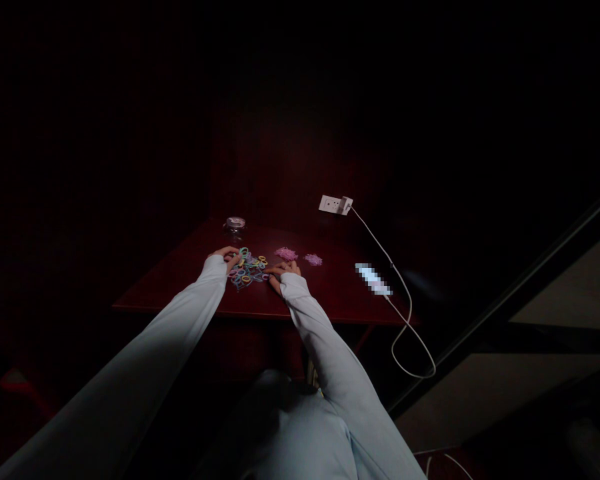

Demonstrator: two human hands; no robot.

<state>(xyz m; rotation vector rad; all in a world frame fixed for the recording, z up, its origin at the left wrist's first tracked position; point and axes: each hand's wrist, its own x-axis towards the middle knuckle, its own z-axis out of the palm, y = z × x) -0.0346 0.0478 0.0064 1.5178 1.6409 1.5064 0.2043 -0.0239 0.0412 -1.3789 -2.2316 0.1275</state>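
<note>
A loose pile of small coloured hair ties [250,270] in yellow, blue, pink and purple lies on the dark red table [180,283]. My left hand [227,253] is at the pile's left edge, fingers closed in a pinch on a green hair tie [244,252]. At the right edge of the pile is my right hand [286,269], its index finger and thumb drawn together beside a purple tie; what they grip is too small to make out. Just beyond that hand sits a heap of pink hair ties [286,254], with a smaller purple-pink heap [313,259] to its right.
A clear round container [235,225] stands at the back left of the table. Toward the right lies a lit, blurred-out phone [374,279]. Its white cable [411,307] loops past the table edge and up to a wall socket [330,205]. The surroundings are very dark.
</note>
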